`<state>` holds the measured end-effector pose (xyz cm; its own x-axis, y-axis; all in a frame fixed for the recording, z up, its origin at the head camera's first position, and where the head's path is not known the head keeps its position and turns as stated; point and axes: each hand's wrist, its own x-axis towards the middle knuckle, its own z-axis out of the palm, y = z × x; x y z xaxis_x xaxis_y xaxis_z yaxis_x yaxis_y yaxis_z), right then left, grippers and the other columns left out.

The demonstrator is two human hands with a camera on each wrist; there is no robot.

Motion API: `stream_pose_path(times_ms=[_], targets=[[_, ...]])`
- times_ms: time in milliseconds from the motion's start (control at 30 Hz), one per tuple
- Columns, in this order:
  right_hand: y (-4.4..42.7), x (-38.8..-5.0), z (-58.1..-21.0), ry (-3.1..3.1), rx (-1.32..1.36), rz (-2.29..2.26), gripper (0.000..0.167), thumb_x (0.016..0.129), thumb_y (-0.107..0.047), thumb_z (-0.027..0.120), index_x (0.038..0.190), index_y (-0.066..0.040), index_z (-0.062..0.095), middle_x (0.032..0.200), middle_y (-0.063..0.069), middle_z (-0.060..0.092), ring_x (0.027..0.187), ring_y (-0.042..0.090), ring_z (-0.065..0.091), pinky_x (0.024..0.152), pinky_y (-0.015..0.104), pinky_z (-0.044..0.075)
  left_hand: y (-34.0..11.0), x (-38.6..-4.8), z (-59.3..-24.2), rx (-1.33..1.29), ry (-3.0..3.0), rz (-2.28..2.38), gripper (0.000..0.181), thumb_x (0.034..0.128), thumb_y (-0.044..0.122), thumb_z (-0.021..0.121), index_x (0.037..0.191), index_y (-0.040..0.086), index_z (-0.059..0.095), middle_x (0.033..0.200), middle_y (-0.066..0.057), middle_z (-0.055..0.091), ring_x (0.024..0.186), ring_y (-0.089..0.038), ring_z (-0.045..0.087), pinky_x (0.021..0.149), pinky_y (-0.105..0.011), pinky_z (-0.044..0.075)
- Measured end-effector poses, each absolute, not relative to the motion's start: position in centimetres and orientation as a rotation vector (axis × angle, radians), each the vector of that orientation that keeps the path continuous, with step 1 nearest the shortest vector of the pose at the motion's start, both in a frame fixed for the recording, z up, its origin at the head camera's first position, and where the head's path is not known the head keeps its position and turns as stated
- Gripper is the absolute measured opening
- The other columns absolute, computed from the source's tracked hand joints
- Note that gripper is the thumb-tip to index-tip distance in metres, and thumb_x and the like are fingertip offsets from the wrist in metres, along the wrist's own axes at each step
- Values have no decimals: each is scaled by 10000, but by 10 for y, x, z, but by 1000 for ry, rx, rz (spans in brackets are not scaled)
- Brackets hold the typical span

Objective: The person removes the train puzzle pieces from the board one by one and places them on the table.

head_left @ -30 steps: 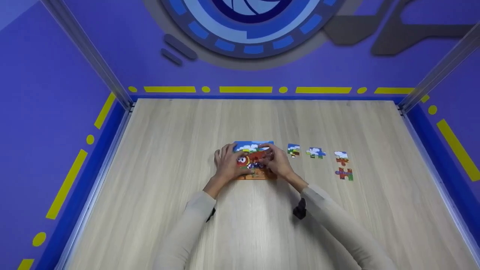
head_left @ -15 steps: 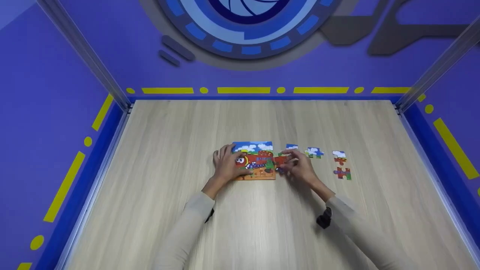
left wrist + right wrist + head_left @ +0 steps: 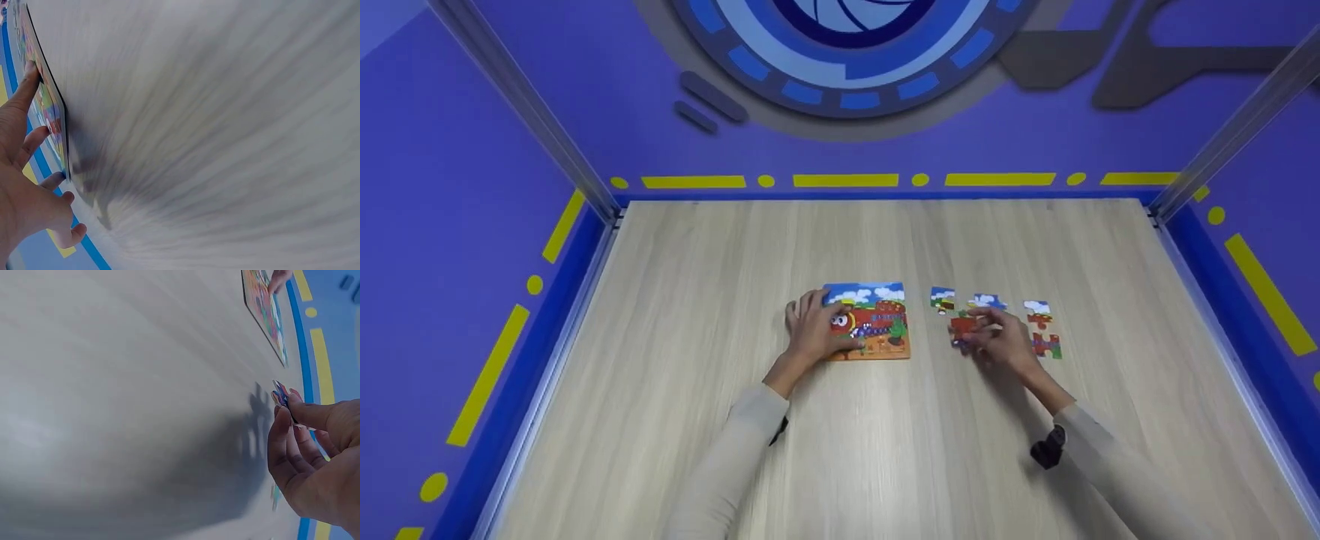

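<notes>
A jigsaw puzzle in a board [image 3: 877, 349], with clouds, a red cartoon figure and a green cactus, lies on the table. My left hand [image 3: 810, 330] rests on its left side, thumb on the picture and the other fingers spread at the left edge. In the left wrist view the thumb [image 3: 29, 84] presses on the face of the board. To the right of the board, my right hand [image 3: 1006, 343] pinches a mostly red puzzle piece [image 3: 962, 328] between thumb and fingers. In the right wrist view the piece [image 3: 281, 395] appears tilted, just above the table.
Loose pieces lie right of the board: a sky-and-ground piece [image 3: 943, 297], a cloud piece [image 3: 987, 301] partly behind my right hand, and two at the far right, one cloud-topped [image 3: 1037, 309], one red [image 3: 1051, 345]. Blue walls enclose the wooden table [image 3: 720, 247].
My right hand has moved right, off the board, carrying the red puzzle piece past its right edge. The left hand stays on the board.
</notes>
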<state>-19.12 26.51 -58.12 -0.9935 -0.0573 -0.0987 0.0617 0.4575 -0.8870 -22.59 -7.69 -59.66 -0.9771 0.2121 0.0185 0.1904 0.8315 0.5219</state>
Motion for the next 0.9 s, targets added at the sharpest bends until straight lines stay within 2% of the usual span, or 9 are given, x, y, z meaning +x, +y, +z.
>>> stream_pose_path(times_ms=[367, 700, 900], targets=[[296, -184, -584, 2750, -13, -1430, 361, 890, 21, 745, 1240, 31, 658, 1028, 253, 691, 769, 228, 717, 556, 223, 553, -77, -226, -595, 335, 2952, 863, 642, 730, 534, 882, 1229, 162, 723, 1572, -179, 428, 1471, -389, 321, 1185, -689, 145], [301, -181, -588, 2942, -75, -1178, 338, 885, 5, 755, 1207, 57, 668, 977, 222, 713, 826, 298, 712, 548, 143, 458, -74, -226, -594, 349, 2942, 848, 667, 728, 543, 880, 1240, 149, 715, 1558, -190, 435, 1467, -397, 325, 1182, -695, 151], [297, -186, -581, 2961, -42, -1000, 314, 903, -54, 758, 1192, 43, 684, 959, 200, 725, 826, 266, 686, 632, 235, 482, -76, -228, -592, 322, 2927, 819, 683, 739, 551, 869, 1274, 163, 697, 1583, -169, 414, 1482, -383, 307, 1195, -681, 129]])
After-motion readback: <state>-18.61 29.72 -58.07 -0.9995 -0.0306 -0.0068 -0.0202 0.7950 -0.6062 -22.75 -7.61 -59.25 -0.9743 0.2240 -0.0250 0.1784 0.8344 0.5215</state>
